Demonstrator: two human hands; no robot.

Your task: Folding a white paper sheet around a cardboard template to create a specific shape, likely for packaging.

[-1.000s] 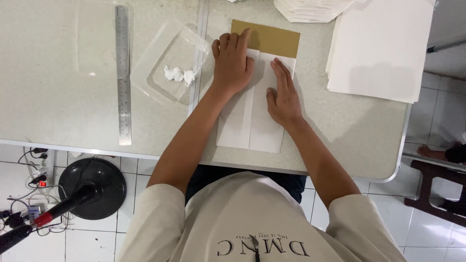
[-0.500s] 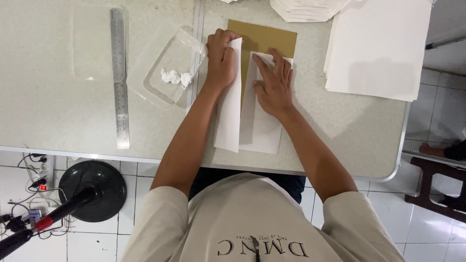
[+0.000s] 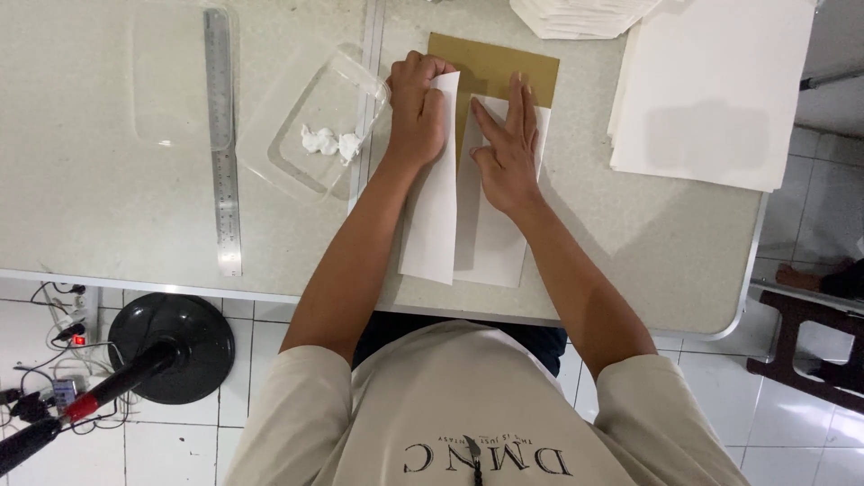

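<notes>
Since half a second ago your left hand (image 3: 418, 108) has carried the left flap of the white sheet (image 3: 490, 243) further up and inward, and your right hand (image 3: 506, 148) has flattened out where it was curled over the paper's top edge. Your left hand is now closed around the flap's upper corner, fingers curled over the edge, holding it lifted and partly turned toward the middle. Your right hand lies open, palm down and fingers stretched, pressing the right portion of the sheet onto the brown card (image 3: 493, 63) beneath.

As for progress, the right portion looks already folded over and lying flat, while the left flap (image 3: 432, 216) stands raised and is not yet creased down; I judge the fold about half made.

Just left of your left hand sits a clear plastic tray (image 3: 270, 148) with a white lump (image 3: 328, 142) in it, and further left a steel ruler (image 3: 221, 135) lies along the table (image 3: 108, 225). Well to your right lies a stack of white sheets (image 3: 711, 90), with another pile (image 3: 585, 13) at the far edge.
</notes>
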